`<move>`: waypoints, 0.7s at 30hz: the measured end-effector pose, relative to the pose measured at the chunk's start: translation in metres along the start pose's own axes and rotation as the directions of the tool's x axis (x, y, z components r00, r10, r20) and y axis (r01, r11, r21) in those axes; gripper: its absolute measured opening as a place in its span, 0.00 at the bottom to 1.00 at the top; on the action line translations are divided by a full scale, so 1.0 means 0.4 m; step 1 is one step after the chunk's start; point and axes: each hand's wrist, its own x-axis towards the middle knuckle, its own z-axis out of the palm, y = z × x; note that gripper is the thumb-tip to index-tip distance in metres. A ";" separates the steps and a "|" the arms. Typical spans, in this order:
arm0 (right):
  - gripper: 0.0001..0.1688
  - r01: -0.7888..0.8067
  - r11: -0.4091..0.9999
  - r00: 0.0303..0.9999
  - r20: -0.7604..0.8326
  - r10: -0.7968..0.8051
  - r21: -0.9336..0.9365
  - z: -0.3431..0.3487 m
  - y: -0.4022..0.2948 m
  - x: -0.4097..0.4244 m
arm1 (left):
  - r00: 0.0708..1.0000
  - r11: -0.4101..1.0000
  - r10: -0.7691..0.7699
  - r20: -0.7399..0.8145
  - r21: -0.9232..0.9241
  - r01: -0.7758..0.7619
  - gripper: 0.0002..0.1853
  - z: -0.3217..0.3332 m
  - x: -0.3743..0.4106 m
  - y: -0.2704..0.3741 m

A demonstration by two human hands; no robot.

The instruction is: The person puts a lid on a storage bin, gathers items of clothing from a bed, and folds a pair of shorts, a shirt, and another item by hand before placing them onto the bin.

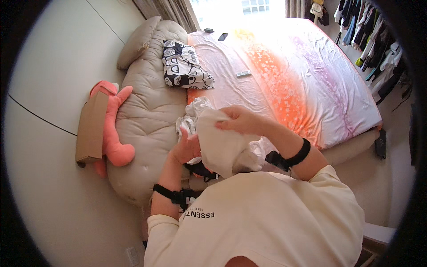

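Observation:
An off-white cloth garment (217, 140) hangs in front of my chest, slightly blurred. My right hand (242, 120) grips its upper right part between thumb and fingers. At the cloth's left edge is my left hand (187, 147), thumb raised; the cloth hides part of its fingers, so its grip is unclear. Behind and beside the garment, white crumpled clothes (199, 106) lie in a heap on the bed's near left corner. A black garment (201, 171) shows below my left hand.
The bed (227, 96) bears a patterned pillow (183, 65), a remote control (243, 73), a phone (223, 37) and a small dark box (208, 30). Along its left runs a padded headboard (146, 106), with a pink plush toy (115, 133) and cardboard box (91, 126) beyond. Clothes (370, 36) hang at right.

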 end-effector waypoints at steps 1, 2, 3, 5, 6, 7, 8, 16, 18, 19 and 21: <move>0.20 -0.007 0.996 0.999 0.039 0.010 -0.093 0.024 -0.002 0.010 | 1.000 0.998 -0.029 0.012 -0.056 0.029 0.32 -0.002 -0.003 0.001; 0.21 -0.009 0.983 0.997 0.076 0.023 -0.185 0.049 -0.002 0.017 | 0.997 0.991 -0.066 0.030 -0.113 0.068 0.31 -0.007 0.000 -0.002; 0.21 0.110 0.966 0.986 0.149 -0.076 -0.236 0.077 0.012 0.027 | 0.996 0.989 -0.078 0.033 -0.125 0.081 0.30 -0.006 0.004 -0.005; 0.23 0.258 0.906 0.944 0.285 -0.164 -0.334 0.120 0.044 0.033 | 0.996 0.993 -0.085 0.040 -0.079 0.088 0.27 -0.026 0.045 -0.019; 0.24 0.303 0.875 0.918 0.363 -0.161 -0.377 0.143 0.051 0.034 | 0.998 0.997 -0.067 0.018 -0.036 0.068 0.26 -0.042 0.051 -0.021; 0.25 0.345 0.838 0.890 0.432 -0.149 -0.422 0.159 0.055 0.028 | 0.999 0.999 -0.036 0.002 0.021 0.036 0.25 -0.044 0.053 -0.017; 0.27 0.328 0.872 0.878 0.456 -0.141 -0.362 0.169 0.068 0.022 | 1.000 0.997 0.007 -0.024 0.078 -0.005 0.24 -0.044 0.048 -0.004; 0.30 0.005 0.968 0.857 0.500 0.126 -0.252 0.047 0.170 -0.063 | 0.727 0.243 0.680 0.102 0.903 -0.354 0.14 0.077 -0.055 0.173; 0.28 -0.097 0.957 0.940 0.292 0.178 -0.272 -0.015 0.185 -0.070 | 0.792 0.869 0.448 -0.416 0.411 -0.275 0.13 0.170 -0.051 0.206; 0.27 -0.164 0.926 0.963 0.149 0.225 -0.341 -0.044 0.184 -0.060 | 0.799 0.828 0.475 -0.369 0.496 -0.263 0.13 0.194 -0.056 0.221; 0.27 -0.177 0.920 0.918 -0.396 0.026 -0.349 -0.067 0.165 -0.050 | 0.817 0.720 0.512 -0.265 0.651 -0.241 0.13 0.235 -0.063 0.243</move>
